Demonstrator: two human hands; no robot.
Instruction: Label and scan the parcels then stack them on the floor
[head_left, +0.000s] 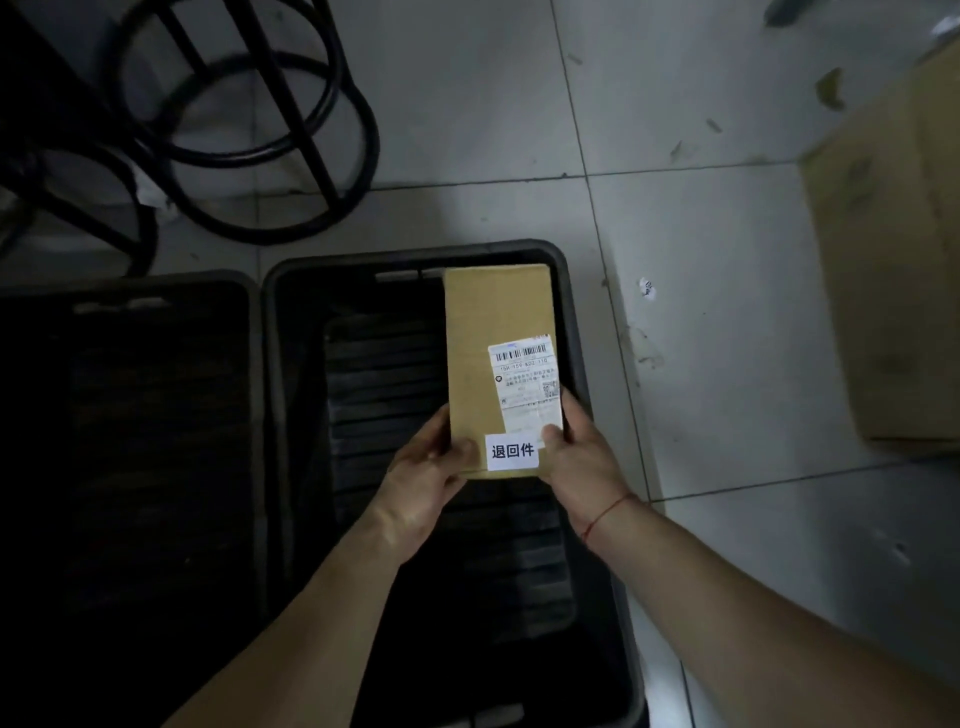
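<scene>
A narrow brown cardboard parcel (493, 322) is held over the right-hand black crate (571, 291). It carries a white shipping label with a barcode (524, 379) and a smaller white sticker with three printed characters (511, 452) at its near end. My left hand (426, 467) grips the parcel's near left edge, thumb on top. My right hand (576, 457) grips the near right edge, its thumb pressing on the shipping label. A red string circles my right wrist.
A second black crate (130, 296) stands to the left of the first. Black metal stool frames (249, 130) stand on the tiled floor at the back left. A large cardboard box (893, 260) lies on the floor to the right.
</scene>
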